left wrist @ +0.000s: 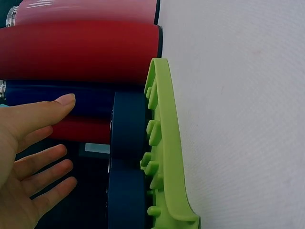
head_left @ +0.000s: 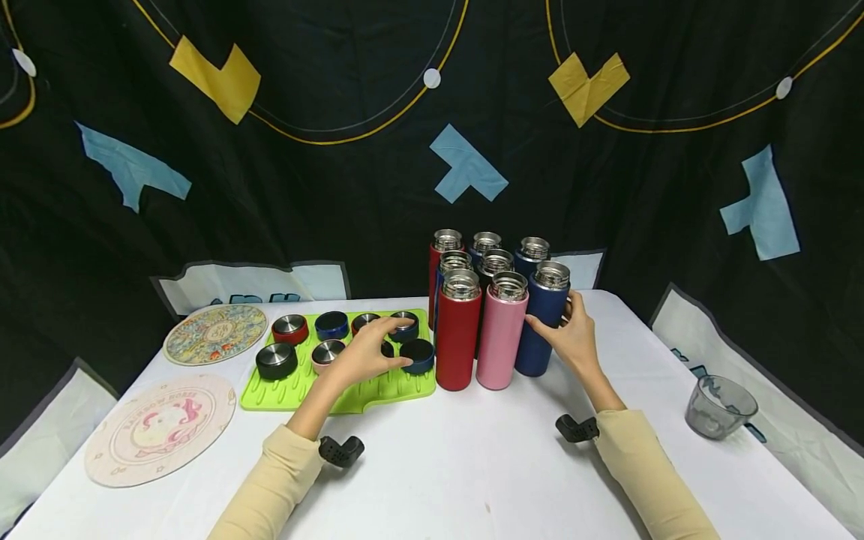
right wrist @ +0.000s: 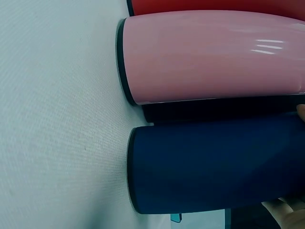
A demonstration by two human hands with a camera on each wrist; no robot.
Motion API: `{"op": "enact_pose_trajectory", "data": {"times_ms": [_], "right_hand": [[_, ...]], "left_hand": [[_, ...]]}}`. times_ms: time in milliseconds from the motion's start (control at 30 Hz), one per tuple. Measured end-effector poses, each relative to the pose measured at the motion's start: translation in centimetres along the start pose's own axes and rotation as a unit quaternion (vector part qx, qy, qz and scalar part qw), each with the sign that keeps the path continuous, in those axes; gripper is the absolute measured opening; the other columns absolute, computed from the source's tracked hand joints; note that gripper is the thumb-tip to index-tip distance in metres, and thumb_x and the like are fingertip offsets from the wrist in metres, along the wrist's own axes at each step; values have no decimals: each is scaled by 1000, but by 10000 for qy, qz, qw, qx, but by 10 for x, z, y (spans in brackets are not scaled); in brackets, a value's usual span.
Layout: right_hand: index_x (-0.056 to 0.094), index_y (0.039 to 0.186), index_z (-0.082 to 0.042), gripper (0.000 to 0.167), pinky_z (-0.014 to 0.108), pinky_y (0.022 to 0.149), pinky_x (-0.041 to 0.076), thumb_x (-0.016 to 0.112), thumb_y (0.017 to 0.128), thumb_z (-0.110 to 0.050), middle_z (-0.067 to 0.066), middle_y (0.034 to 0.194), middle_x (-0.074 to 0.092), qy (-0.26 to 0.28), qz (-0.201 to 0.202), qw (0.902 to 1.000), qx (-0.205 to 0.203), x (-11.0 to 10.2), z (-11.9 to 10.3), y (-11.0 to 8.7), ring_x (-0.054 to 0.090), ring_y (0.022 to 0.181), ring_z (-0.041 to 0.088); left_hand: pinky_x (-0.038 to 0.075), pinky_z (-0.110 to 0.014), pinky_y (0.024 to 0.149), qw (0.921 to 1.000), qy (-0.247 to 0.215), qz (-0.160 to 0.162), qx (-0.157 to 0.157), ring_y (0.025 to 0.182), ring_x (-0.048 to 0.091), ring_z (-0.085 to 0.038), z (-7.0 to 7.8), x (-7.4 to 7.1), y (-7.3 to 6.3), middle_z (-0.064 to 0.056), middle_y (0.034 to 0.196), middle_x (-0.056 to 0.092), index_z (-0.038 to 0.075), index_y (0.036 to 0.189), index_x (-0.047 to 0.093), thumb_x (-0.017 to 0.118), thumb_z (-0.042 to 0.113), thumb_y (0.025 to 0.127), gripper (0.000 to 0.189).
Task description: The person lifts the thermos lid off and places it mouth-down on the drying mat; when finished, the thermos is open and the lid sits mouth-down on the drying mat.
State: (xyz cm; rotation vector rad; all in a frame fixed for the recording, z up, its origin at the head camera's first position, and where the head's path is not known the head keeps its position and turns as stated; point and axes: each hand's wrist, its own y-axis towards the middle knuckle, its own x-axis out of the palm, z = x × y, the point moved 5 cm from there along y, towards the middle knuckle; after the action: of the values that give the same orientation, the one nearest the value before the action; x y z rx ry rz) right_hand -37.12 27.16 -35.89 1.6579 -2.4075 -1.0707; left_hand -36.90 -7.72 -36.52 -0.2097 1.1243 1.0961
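My right hand grips a dark blue vacuum bottle, thumb on one side and fingers on the other. In the right wrist view this bottle stands beside a pink bottle. My left hand hovers over a green drying mat, its thumb and fingers apart near a dark blue lid. Nothing lies between those fingers in the left wrist view, where the hand is beside two dark blue lids. A red bottle stands just right of the mat.
Several more lidless bottles stand behind the front ones, including a red one. Other lids, such as a black one, sit on the mat. Two round placemats lie at left. A clear glass cup stands near the right edge.
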Motion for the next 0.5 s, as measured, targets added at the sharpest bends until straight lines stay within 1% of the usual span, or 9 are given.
{"op": "enact_pose_trajectory", "data": {"times_ms": [200,333,433,500], "right_hand": [[41,131,0,73,51,93,49,83,76,-21,27,123,59,5,17,10000,-69,1,0,1,59,111,38],[40,133,1,75,51,94,48,83,76,-22,28,124,58,1,-30,10000,-72,1,1,2,58,113,39],[38,136,1,77,51,98,45,81,78,-26,27,130,54,15,-256,9996,102,0,2,1,54,119,39],[35,140,0,79,50,103,41,79,81,-28,26,136,50,170,-426,9987,235,-3,2,1,49,125,39]], "left_hand": [[47,-52,93,10000,-10,17,-64,114,54,-34,0,-2,0,-14,132,55,8,136,53,81,24,80,65],[47,-52,93,10000,-32,5,-50,114,54,-34,0,-3,-1,-15,132,55,7,137,52,81,24,80,66],[49,-51,91,10000,-52,-46,-1,114,54,-36,0,-4,-3,-16,132,55,6,137,52,80,24,80,66],[50,-48,91,9999,-102,-57,39,114,54,-35,1,-7,-5,-15,132,55,7,137,52,80,25,80,66]]}}
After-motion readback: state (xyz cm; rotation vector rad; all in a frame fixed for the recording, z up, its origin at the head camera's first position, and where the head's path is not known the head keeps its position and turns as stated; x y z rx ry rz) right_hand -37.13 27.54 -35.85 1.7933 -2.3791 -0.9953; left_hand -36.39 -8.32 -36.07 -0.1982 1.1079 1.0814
